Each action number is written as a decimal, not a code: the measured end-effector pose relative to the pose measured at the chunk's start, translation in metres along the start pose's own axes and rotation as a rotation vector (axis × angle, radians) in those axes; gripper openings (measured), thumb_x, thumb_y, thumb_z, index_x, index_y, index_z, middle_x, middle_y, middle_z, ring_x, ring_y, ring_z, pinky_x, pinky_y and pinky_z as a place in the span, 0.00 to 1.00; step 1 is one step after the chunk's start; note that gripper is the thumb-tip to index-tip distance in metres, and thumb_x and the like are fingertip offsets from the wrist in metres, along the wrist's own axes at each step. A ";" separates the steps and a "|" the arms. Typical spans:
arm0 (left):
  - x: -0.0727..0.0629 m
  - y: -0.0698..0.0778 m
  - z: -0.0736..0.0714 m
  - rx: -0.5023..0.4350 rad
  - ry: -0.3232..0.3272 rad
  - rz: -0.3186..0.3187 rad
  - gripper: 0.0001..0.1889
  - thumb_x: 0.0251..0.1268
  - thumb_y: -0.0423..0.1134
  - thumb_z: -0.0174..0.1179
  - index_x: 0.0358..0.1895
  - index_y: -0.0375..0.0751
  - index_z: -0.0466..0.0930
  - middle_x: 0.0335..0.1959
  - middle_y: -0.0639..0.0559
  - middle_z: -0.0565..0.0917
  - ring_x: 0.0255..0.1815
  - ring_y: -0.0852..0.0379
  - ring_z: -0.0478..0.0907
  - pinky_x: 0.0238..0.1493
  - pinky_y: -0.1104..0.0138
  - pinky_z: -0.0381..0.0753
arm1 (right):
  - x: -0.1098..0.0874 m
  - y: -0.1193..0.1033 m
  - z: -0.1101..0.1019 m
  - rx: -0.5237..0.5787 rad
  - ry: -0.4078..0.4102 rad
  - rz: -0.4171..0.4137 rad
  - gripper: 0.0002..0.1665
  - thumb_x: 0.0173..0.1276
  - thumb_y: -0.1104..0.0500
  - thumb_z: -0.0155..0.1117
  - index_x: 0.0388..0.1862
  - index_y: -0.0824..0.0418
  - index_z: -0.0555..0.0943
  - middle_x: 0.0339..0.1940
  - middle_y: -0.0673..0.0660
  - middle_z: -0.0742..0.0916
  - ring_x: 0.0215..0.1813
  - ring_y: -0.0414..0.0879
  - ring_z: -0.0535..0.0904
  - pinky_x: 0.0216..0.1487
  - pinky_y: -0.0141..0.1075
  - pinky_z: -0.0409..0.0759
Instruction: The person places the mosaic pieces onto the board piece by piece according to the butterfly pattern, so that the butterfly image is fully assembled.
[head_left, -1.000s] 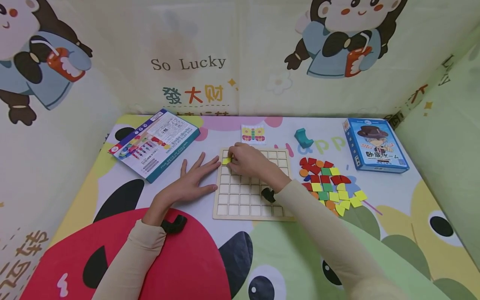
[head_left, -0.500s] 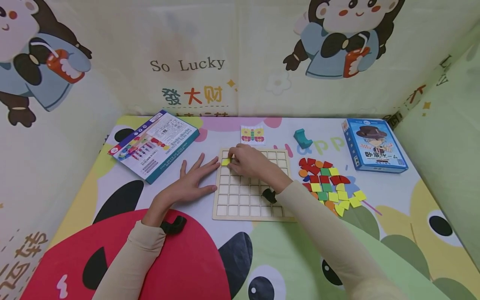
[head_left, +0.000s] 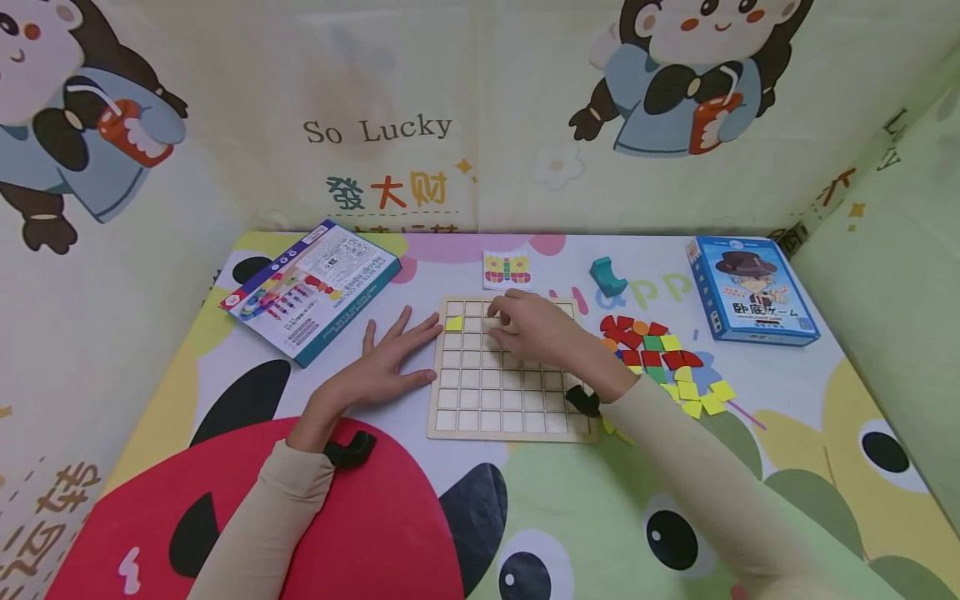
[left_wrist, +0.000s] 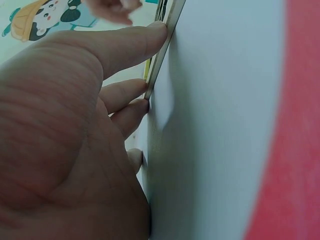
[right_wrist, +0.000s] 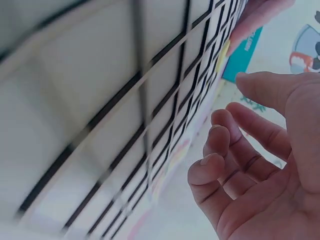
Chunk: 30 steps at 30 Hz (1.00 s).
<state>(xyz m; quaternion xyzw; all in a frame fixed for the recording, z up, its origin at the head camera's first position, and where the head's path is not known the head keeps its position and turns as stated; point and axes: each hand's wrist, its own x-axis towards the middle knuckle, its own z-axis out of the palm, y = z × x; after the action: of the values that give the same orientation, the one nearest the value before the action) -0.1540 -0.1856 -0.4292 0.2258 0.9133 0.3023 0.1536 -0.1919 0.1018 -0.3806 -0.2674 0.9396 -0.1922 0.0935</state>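
A small yellow square tile [head_left: 453, 323] lies just left of my right hand [head_left: 536, 327], in a cell by the left side of the pale grid board [head_left: 510, 437]; from here I cannot tell whether it sits flush. I judge it light, stiff and perhaps a little slick, best pinched by opposite edges. The board looks thin, rigid and light enough to slide when nudged, so I would steady it by its rim.

My right hand hangs over the board, thumb and forefinger well apart, the other fingers loosely bent, with nothing between them. My left hand [head_left: 378, 364], to its left, has its fingers spread; the thumb and some fingertips touch the board's near-left edge without wrapping round it.

Beyond the right hand, just past the board, is a butterfly card [head_left: 507, 268]. To that hand's right lie loose coloured tiles [head_left: 652, 359], partly hidden by the forearm. Farther off, ahead and right, are a teal curved piece [head_left: 607, 277] and a blue box [head_left: 753, 292]. Past the left hand's fingers rests a flat box [head_left: 311, 292].
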 end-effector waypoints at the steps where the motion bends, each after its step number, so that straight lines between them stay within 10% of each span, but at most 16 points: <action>1: 0.000 0.001 0.000 -0.002 0.000 -0.002 0.43 0.72 0.50 0.66 0.86 0.56 0.57 0.90 0.54 0.53 0.92 0.42 0.29 0.80 0.31 0.14 | -0.006 0.005 -0.002 -0.001 0.008 0.000 0.20 0.75 0.51 0.70 0.61 0.59 0.85 0.48 0.56 0.89 0.49 0.50 0.84 0.52 0.44 0.88; 5: 0.001 0.002 0.000 -0.001 0.002 -0.004 0.43 0.71 0.50 0.67 0.86 0.56 0.56 0.90 0.54 0.53 0.92 0.41 0.30 0.80 0.31 0.14 | -0.030 0.025 -0.011 -0.006 0.047 -0.009 0.19 0.73 0.53 0.72 0.58 0.60 0.85 0.44 0.56 0.88 0.55 0.55 0.86 0.64 0.52 0.84; 12: 0.001 0.001 0.000 0.006 -0.001 -0.007 0.43 0.71 0.50 0.67 0.86 0.56 0.57 0.90 0.54 0.53 0.92 0.41 0.29 0.79 0.30 0.14 | -0.076 0.052 -0.024 0.002 0.079 -0.003 0.15 0.72 0.57 0.73 0.53 0.62 0.86 0.40 0.55 0.88 0.34 0.46 0.78 0.36 0.35 0.81; 30: 0.001 0.000 0.000 0.003 -0.001 0.002 0.44 0.71 0.52 0.67 0.86 0.56 0.57 0.90 0.53 0.54 0.92 0.40 0.30 0.79 0.29 0.15 | -0.140 0.074 -0.014 -0.037 -0.020 0.089 0.16 0.66 0.53 0.80 0.51 0.54 0.89 0.36 0.46 0.86 0.40 0.39 0.78 0.37 0.29 0.81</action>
<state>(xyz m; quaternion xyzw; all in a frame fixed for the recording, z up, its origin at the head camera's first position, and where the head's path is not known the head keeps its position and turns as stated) -0.1549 -0.1858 -0.4293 0.2271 0.9133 0.3012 0.1535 -0.1129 0.2393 -0.3885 -0.2291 0.9529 -0.1677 0.1064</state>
